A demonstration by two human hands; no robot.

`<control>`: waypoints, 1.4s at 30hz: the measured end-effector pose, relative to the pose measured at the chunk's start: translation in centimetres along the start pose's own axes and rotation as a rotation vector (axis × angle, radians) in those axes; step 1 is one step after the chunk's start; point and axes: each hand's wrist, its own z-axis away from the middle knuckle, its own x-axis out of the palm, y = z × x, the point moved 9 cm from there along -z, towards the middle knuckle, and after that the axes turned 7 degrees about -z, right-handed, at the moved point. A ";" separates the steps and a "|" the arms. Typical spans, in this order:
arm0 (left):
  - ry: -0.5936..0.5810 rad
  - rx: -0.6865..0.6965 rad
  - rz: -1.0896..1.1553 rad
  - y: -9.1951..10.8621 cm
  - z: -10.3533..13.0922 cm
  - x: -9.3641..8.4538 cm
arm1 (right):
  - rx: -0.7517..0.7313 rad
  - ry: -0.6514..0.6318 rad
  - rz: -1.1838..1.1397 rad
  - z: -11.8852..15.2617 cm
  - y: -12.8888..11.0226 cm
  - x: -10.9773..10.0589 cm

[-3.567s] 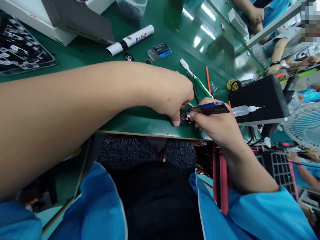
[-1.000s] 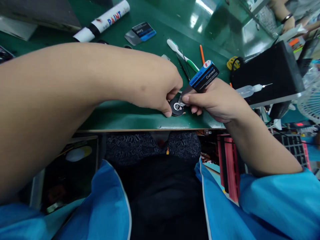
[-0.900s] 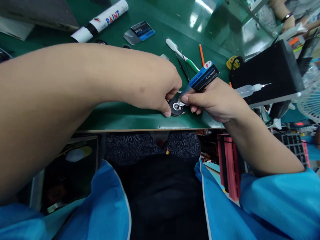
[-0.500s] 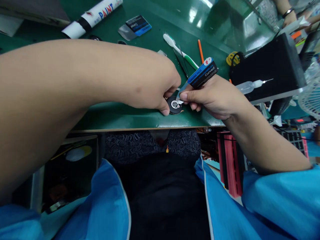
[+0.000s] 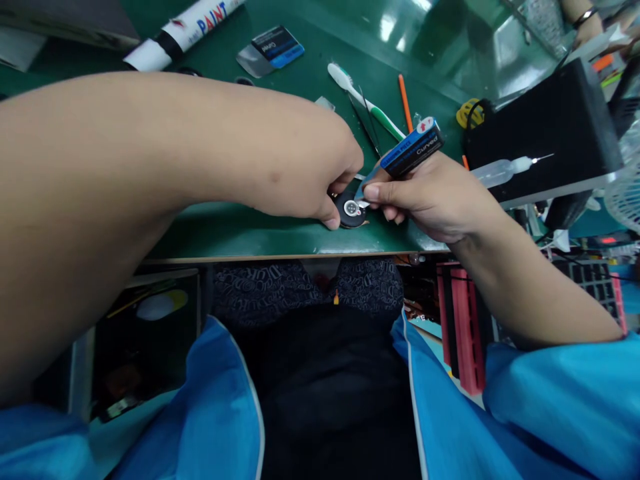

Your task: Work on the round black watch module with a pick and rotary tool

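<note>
A round black smartwatch body (image 5: pixel 345 219) lies face down on the green bench, its whitish sensor ring (image 5: pixel 352 208) upward. My left hand (image 5: pixel 340 177) grips its left edge, thumb at the near side and fingers curled at the far side; the fingertips are partly hidden. In my right hand (image 5: pixel 400 193) is a thin pry card (image 5: pixel 413 148) with a blue and black label reading "Curved", pinched low between thumb and fingers. Its metal tip meets the right side of the sensor ring; whether it sits under the edge I cannot tell.
Beyond my hands lie a toothbrush (image 5: pixel 377 115), dark tweezers (image 5: pixel 369 127), an orange stick (image 5: pixel 405 103) and a second pry card (image 5: pixel 273 50). A paint marker (image 5: pixel 185 35) is at far left. A black box (image 5: pixel 545 127) and needle-tipped bottle (image 5: pixel 500 172) stand right. Another person's hand (image 5: pixel 587 30) shows top right.
The pry card in my right hand has tilted slightly and shifted a little to the right. My left hand stays on the smartwatch body. The whole view has drifted slightly.
</note>
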 end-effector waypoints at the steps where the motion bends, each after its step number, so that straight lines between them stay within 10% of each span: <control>1: 0.012 0.008 0.010 0.1 0.0 -0.1 | 0.003 -0.008 0.004 -0.1 0.1 0.0; 21: -0.007 0.015 -0.014 -0.4 -0.3 0.6 | 0.069 -0.068 0.107 -0.9 -0.2 0.3; 28: 0.186 0.225 0.312 2.0 0.7 1.7 | 0.075 -0.054 0.121 -0.9 -0.5 0.5; 42: 0.042 0.026 -0.041 -0.1 0.6 0.0 | 0.110 -0.039 0.047 0.1 0.0 0.4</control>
